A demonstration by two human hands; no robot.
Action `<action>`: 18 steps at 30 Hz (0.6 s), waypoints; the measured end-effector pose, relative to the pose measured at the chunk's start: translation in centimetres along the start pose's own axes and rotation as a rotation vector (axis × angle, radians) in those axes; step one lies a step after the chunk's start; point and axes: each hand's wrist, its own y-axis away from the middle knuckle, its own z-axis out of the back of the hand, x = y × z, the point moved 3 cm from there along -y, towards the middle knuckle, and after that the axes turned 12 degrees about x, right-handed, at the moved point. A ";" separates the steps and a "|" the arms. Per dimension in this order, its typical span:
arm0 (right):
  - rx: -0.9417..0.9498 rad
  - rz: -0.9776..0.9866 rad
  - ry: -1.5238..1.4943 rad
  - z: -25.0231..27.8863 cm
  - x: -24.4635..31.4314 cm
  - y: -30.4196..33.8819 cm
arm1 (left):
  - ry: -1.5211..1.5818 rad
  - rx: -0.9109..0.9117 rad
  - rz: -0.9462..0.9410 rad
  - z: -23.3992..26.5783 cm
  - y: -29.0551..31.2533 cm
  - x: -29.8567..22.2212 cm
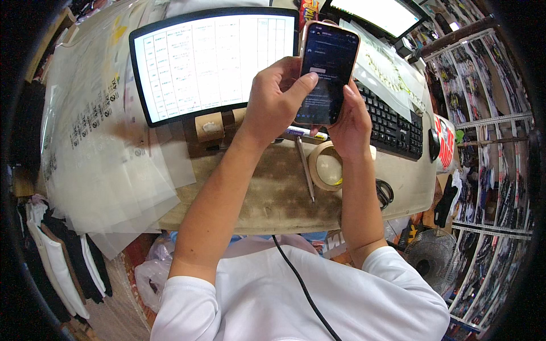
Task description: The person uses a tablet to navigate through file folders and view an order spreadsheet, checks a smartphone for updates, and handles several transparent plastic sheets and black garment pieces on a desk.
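Item: one phone (329, 91), lit screen turned toward you, raised above the counter (267, 196) and overlapping the right edge of the large monitor (210, 62). Held upright with a slight tilt, presumably so that you can read it from above.

Your left hand (267, 102): fingers narrow, passing behind the phone's left edge; thumb across the front of the screen. That grip appears to steady the side while leaving the thumb free to work the display; whether it presses or merely hovers, you cannot tell from here.

Your right hand (354, 125): closed around the lower right side, thumb along the edge, fingers partly hidden beneath. It likely bears most of the weight and keeps the screen uncovered.

Counter stock, below the phone: a marker (304, 132); a silver pen (306, 170), lying just beside a tape roll (312, 165), the latter flat, which should stop it rolling.

To your right: a black keyboard (395, 125) and a mouse (434, 143), side by side, probably for easy reach.
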 end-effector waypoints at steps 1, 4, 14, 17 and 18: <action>-0.016 0.000 0.008 -0.3 0.0 0.0 | -0.006 -0.001 -0.004 0.1 0.0 0.0; -0.027 0.001 0.029 -0.5 0.0 0.0 | -0.015 -0.005 -0.007 0.2 0.0 -0.2; -0.080 0.013 0.039 0.2 -0.4 0.1 | -0.022 -0.003 -0.015 0.1 -0.1 0.0; -0.041 -0.008 0.035 0.0 -0.3 0.0 | -0.011 -0.010 -0.030 0.2 0.0 0.0; -0.047 -0.005 0.033 0.0 -0.3 0.0 | -0.002 -0.010 -0.040 0.2 0.0 -0.1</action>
